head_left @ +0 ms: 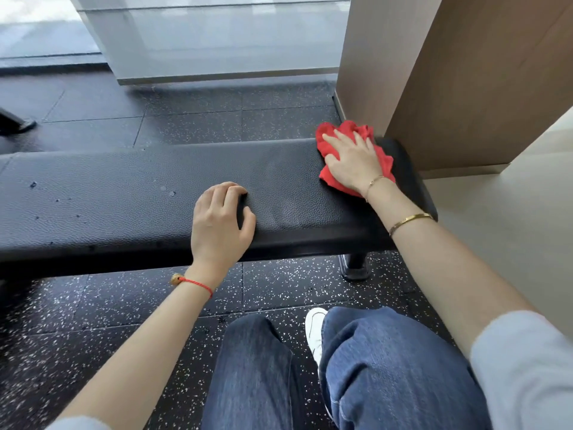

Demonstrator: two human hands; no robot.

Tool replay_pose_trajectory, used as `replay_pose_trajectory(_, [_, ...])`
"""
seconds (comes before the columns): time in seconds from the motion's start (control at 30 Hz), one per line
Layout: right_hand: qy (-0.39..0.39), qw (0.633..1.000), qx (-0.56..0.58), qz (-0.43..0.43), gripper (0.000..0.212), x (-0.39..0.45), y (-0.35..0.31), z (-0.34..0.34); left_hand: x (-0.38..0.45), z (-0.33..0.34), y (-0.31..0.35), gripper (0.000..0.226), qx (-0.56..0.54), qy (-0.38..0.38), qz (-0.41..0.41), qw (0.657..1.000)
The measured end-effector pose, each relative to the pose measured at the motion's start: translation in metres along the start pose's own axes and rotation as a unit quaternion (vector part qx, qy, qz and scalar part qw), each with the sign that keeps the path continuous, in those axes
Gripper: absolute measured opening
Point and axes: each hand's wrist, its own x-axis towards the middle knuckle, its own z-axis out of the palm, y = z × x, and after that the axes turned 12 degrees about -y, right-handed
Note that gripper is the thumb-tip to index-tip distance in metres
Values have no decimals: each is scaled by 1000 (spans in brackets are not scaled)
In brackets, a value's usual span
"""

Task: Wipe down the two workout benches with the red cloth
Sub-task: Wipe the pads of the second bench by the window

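Note:
A black padded workout bench (124,193) runs left to right across the middle of the view. The red cloth (333,130) lies bunched on the bench's right end. My right hand (353,161) presses flat on the cloth with fingers spread and straight. My left hand (218,221) rests on the bench's near edge around the middle, fingers loosely curled against the pad and holding nothing. A few small spots and scuffs mark the pad at the left. Only one bench is in view.
A brown wood-panel column (449,72) stands right behind the bench's right end, close to the cloth. A bench leg (356,266) stands on the speckled black rubber floor (124,305). My jeans-clad knees (372,367) sit close to the bench. A frosted glass wall (217,41) lies beyond.

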Motion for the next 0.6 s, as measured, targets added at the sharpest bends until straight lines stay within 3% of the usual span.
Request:
replay_pose_trajectory(0.13, [-24,985,-34,-169,55,-28,-52,26,0,-1,0,26,-6,-3,1,1000])
replay_pose_trajectory(0.27, [-35,963,-42,-264,56,-68,-36,32,-1,-5,1,27,-18,-16,-2,1000])
replay_pose_trajectory(0.43, [-10,983,-16,-182,53,-43,-10,20,-10,-11,-9,27,4,-11,17,1000])
replay_pose_trajectory(0.53, [-2,993,-24,-113,52,-6,-35,16,-14,-14,-20,30,21,-11,10,1000])
replay_pose_trajectory(0.6, [-8,992,-28,-121,53,3,-58,19,-14,-14,-24,32,32,-10,2,999])
